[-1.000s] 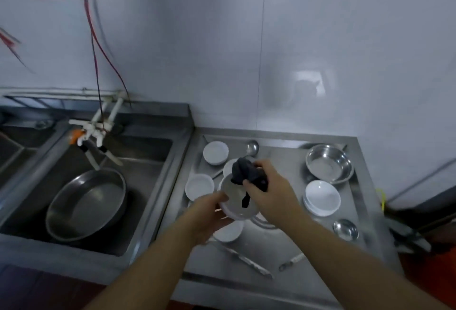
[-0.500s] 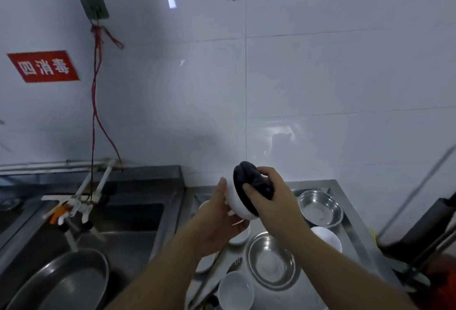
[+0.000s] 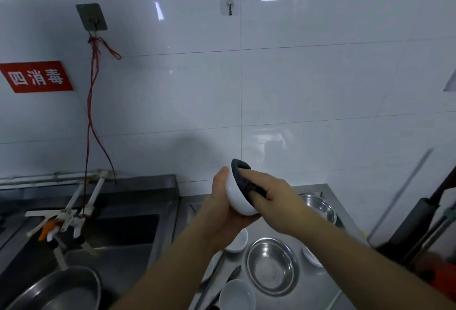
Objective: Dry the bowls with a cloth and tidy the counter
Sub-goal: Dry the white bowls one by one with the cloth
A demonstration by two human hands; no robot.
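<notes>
bowl (image 3: 238, 193) inside hidden by cloth (image 3: 246, 181); rt-edge dark objs blurred.

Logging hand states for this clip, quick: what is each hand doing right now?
Left hand: holding the white bowl from behind, raised above the counter.
Right hand: pressing the dark cloth into the bowl, fingers curled on it.

Glossy white bowl (image 3: 238, 196), steel counter (image 3: 328, 282)
</notes>
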